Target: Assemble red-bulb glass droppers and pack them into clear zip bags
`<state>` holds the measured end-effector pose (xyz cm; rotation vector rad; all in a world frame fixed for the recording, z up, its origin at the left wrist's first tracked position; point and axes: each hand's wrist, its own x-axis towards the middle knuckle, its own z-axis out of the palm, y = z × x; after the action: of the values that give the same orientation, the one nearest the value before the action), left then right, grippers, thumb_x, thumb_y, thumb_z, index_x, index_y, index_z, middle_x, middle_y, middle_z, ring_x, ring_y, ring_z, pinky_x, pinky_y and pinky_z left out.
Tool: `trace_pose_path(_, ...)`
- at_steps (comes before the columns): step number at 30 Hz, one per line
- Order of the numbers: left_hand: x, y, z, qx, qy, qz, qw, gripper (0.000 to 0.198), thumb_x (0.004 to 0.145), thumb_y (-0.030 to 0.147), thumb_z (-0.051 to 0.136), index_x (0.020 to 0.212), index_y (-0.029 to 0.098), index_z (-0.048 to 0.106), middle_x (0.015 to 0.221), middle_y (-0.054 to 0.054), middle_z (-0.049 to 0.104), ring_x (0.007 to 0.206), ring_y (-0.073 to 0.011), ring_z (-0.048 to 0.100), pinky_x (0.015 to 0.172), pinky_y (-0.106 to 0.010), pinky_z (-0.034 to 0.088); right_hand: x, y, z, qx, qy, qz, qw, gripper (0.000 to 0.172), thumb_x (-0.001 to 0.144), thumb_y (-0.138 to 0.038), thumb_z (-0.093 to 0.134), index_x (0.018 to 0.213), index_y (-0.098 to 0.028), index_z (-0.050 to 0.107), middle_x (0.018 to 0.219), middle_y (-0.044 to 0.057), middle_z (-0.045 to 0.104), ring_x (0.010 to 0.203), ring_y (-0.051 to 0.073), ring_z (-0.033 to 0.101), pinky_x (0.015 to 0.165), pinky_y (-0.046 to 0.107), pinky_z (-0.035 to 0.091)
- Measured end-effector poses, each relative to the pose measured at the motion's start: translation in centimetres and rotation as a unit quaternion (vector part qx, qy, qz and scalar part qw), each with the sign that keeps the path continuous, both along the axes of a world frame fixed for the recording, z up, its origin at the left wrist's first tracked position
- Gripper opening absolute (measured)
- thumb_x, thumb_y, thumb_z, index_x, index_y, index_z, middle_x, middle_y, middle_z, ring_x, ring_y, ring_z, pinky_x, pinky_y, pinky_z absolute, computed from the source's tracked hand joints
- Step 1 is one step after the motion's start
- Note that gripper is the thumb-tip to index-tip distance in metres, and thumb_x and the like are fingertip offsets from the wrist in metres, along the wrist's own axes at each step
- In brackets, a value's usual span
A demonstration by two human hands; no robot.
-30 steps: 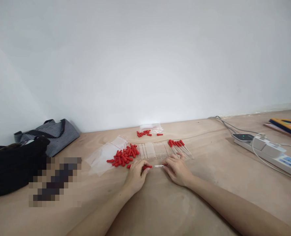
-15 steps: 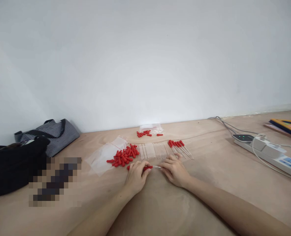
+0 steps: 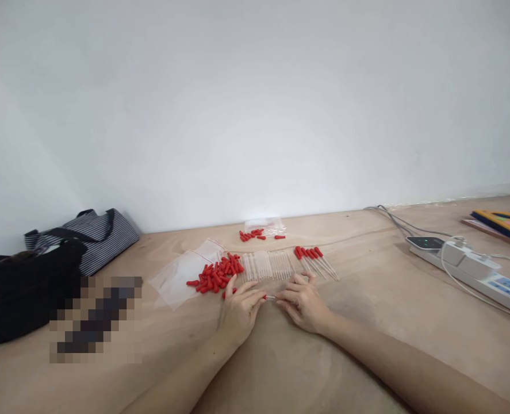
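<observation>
At the far left a soft black bag (image 3: pixel 17 293) slumps on the pale wooden tabletop (image 3: pixel 367 351), with a grey striped fabric tote (image 3: pixel 93 233) leaning behind it against the white wall; both sit well apart from the hands. Nearer the middle lie flat clear plastic zip bags (image 3: pixel 179 276), and touching their right edge is a loose heap of small red rubber bulbs (image 3: pixel 215 275), just beyond the left hand and probably kept there for easy reach.

The left hand (image 3: pixel 240 309) rests on the table and pinches one small red rubber bulb (image 3: pixel 264 296) between thumb and fingers, the other fingers spread loosely. The bulb's end meets a thin clear tube (image 3: pixel 271 297), which lies level between the two hands. The right hand (image 3: pixel 303 303) grips the tube's other end with its fingertips. Holding both low, wrists on the wood, looks like a way to steady such small parts.

Just beyond the hands runs a neat row of bare clear tubes (image 3: pixel 268 264), and to its right a fan of clear tubes capped with red bulbs (image 3: pixel 315 257), kept separate. Farther off, near the wall, a small clear packet with a few red bulbs (image 3: pixel 263 230) lies alone.

At the right a white power strip (image 3: pixel 474 265) with grey cables sits well away, and a colourful flat board (image 3: pixel 502 221) lies at the far right edge.
</observation>
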<state>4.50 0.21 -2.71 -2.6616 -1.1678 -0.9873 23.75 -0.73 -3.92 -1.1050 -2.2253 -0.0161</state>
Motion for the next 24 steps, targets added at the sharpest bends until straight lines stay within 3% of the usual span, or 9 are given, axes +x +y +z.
trace_pose_path(15, 0.27, -0.61, 0.53, 0.009, 0.001, 0.007, 1.0, 0.018, 0.081, 0.015, 0.047, 0.08, 0.023, 0.064, 0.074, 0.002, 0.07, 0.082, -0.0191, 0.06, 0.1, -0.055, 0.009, -0.28, -0.45, 0.45, -0.028, 0.008, 0.027, 0.999, 0.017, 0.084, -0.021, 0.045, 0.079, -0.021, 0.061, 0.067, -0.001, 0.061, 0.077, 0.014, 0.048, 0.083, 0.038, 0.021)
trace_pose_path(24, 0.27, -0.87, 0.73, 0.022, 0.005, -0.012, 1.0, 0.018, 0.081, 0.016, 0.047, 0.08, 0.023, 0.063, 0.074, 0.001, 0.07, 0.08, -0.0182, 0.06, 0.101, -0.053, 0.006, 0.05, -0.31, 0.59, -0.005, 0.006, 0.044, 0.999, 0.015, 0.081, -0.02, 0.047, 0.082, -0.023, 0.062, 0.066, -0.001, 0.06, 0.079, 0.015, 0.048, 0.085, 0.038, 0.02)
